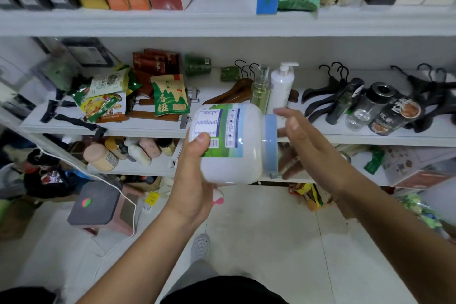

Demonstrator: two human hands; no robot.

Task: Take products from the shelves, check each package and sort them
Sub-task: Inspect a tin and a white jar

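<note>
Before the white shelves (357, 139), a white jar (234, 155) lay on its side in mid-air, its base clamped in the left grip (195, 180) with the thumb (203, 139) pressed across the label (217, 126) and the blue lid (270, 143) pointing right. The right grip (301, 145) hovered just beside that lid, fingers (292, 122) apart and loose, holding nothing, forearm reaching in from the lower right.

Two large green Chinese characters, 香榧, stand on the front of a yellow and green bag (170, 99) lying on the middle shelf (148, 128). The jar (232, 145) carries a label with a printed table, small print and a barcode, all too small to read. White characters on the black can (392, 116) are too blurred to read.
</note>
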